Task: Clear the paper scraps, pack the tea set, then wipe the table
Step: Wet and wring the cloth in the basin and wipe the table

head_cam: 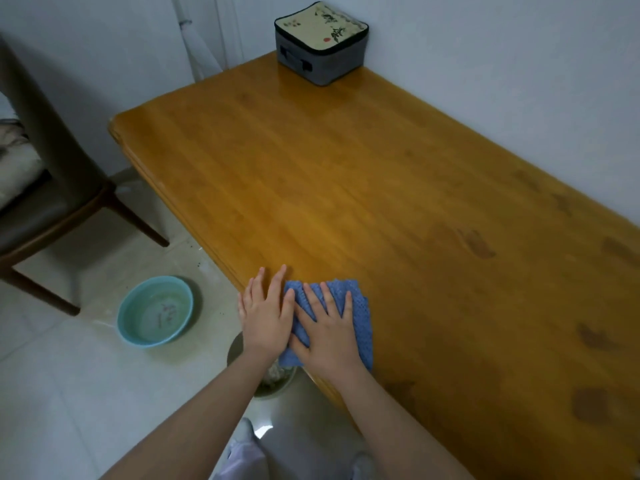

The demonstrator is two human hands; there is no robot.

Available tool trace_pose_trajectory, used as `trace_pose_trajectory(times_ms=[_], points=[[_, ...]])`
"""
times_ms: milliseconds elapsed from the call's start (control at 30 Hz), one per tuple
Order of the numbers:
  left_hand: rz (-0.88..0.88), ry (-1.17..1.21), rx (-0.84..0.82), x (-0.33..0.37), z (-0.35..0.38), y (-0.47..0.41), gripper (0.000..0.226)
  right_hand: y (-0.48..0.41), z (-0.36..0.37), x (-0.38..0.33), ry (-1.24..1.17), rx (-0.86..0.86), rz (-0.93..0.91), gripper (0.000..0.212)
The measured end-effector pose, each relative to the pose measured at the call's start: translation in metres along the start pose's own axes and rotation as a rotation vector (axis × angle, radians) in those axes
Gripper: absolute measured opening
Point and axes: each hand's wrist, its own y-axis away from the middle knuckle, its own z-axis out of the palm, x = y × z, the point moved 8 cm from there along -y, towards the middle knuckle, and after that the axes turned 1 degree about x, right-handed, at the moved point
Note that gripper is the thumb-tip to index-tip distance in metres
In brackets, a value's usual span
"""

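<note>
Two hands lie flat at the near edge of the table (346, 185): the left hand (266, 317) rests half on bare wood and half on the left edge of one folded blue cloth (360, 320), and the right hand (329, 330) presses down on the middle of that cloth. Neither grip pinches anything; the fingers of both are straight and spread. Just below the hands, partly hidden by the left forearm and the table edge, one round bin (232, 351) stands on the floor with pale scraps inside. Left of it, one teal basin (156, 310) sits on the pale tiled floor (69, 393), holding a little water. Farther left, one dark wooden chair (52, 202) stands apart from the table. The orange-brown wooden tabletop shows several darker patches (478, 244) along its right side. At the far corner, near two plain whitish walls (485, 64), sits one grey zipped tea set case (322, 46) with a painted cream lid, closed.
</note>
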Motion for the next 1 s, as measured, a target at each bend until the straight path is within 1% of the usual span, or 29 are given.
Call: trace_pose_trajectory(times_ms=[167, 267, 467, 633, 867, 1000], points=[[-0.111, 0.023, 0.039, 0.019, 0.021, 0.036, 0.047, 0.040, -0.006, 0.034, -0.013, -0.003, -0.085, 0.064], [-0.140, 0.021, 0.055, 0.029, 0.030, 0.053, 0.048, 0.056, -0.010, 0.062, -0.004, -0.010, -0.087, 0.061], [-0.099, -0.029, 0.067, 0.043, 0.033, 0.076, 0.050, 0.053, -0.015, 0.100, -0.001, -0.059, -0.020, 0.057], [-0.076, -0.061, 0.062, 0.037, 0.026, 0.091, 0.051, 0.053, -0.016, 0.094, -0.042, -0.146, 0.075, 0.067], [-0.051, -0.067, 0.043, 0.024, 0.024, 0.112, 0.052, 0.088, -0.009, 0.073, -0.009, -0.123, 0.035, 0.054], [-0.014, -0.074, 0.028, 0.022, 0.022, 0.122, 0.052, 0.109, -0.008, 0.070, 0.005, -0.093, 0.018, 0.052]])
